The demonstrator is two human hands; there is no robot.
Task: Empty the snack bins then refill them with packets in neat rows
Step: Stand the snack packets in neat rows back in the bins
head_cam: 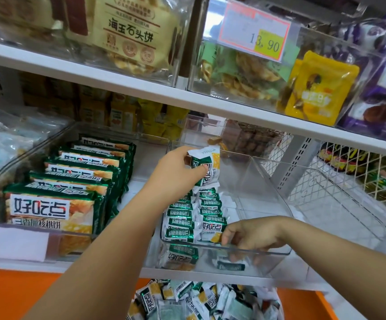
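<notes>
**One packet in hand over a half-filled bin**

Pinched upright between thumb and fingers (202,170) of the left hand (178,172): a single small green-and-white packet (210,162), raised above the far end of the rows, over the middle of the clear bin (275,188). Inside that bin, on the lower shelf (187,276): two neat rows of packets (187,218) of the same kind, standing on edge along the left side and running front to back. Right side of the bin bare plastic. Behind the front wall, a couple more lying flat.

Hooked over the front rim: the right hand (249,234), wrist bent, fingers curled down inside the wall, tips close to a loose packet (231,265) on the bin floor. Cannot tell whether pinching it or only touching.

Just to the left, in a larger bin (25,226): bigger packs (55,211) of the same brand, upright in one row. Below the shelf edge, a loose heap of small packets (199,301). To the right, a white wire basket (339,188). On the shelf above, more clear bins of snacks and a price tag (254,31) reading 13.90.
</notes>
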